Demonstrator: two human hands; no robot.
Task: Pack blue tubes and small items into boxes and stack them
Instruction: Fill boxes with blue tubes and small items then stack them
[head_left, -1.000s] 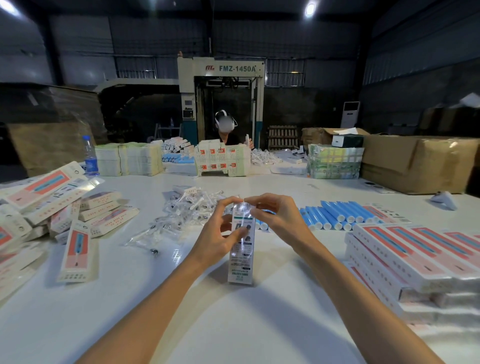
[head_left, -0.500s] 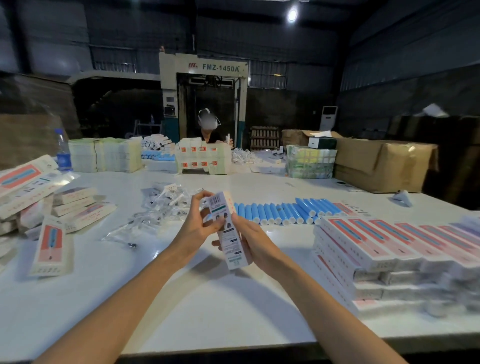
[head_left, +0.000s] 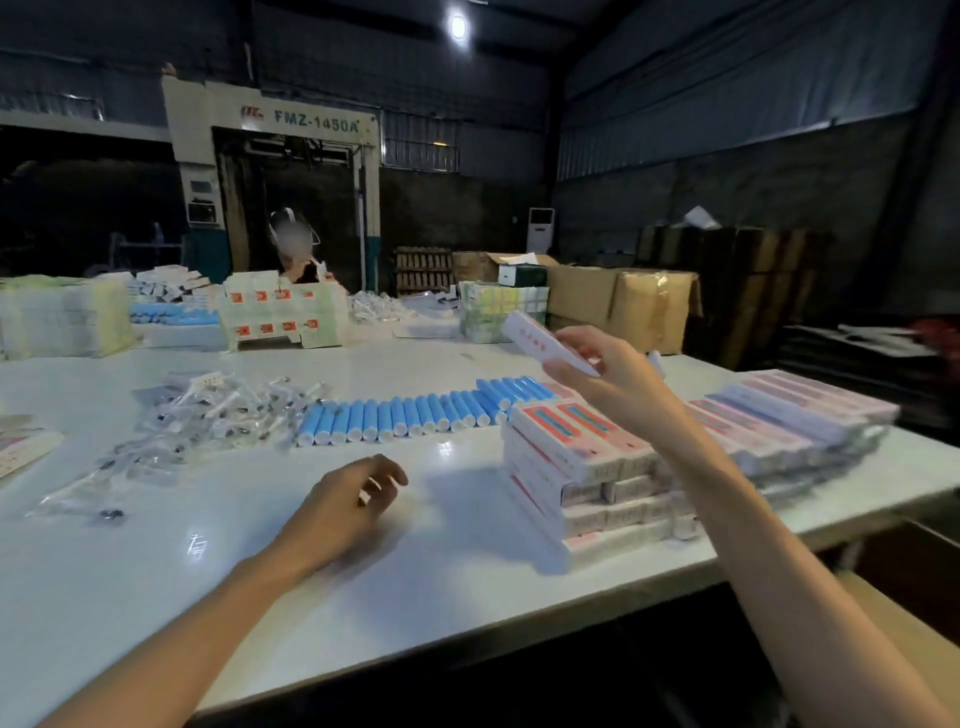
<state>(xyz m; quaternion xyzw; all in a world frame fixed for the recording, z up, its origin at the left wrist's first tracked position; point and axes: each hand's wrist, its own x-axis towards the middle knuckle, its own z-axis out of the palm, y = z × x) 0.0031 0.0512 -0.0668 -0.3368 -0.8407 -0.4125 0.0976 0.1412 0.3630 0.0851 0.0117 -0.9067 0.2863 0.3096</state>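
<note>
My right hand (head_left: 613, 374) holds a closed white box (head_left: 540, 340) in the air above the stack of packed pink-and-white boxes (head_left: 587, 457) at the right of the white table (head_left: 467, 551). My left hand (head_left: 348, 499) hovers low over the table with loosely curled fingers and holds nothing. A row of blue tubes (head_left: 415, 413) lies across the middle of the table. Left of the tubes sits a pile of small items in clear bags (head_left: 218, 415).
Flat unfolded boxes (head_left: 21, 447) lie at the left edge. Across the table a person (head_left: 296, 249) sits behind more box stacks (head_left: 283, 314). Brown cartons (head_left: 623, 301) stand at the back right. The table's near edge runs diagonally under my arms.
My right hand has carried the box up and to the right over the stack. My left hand let go of it and dropped toward the table. The view turned right.
</note>
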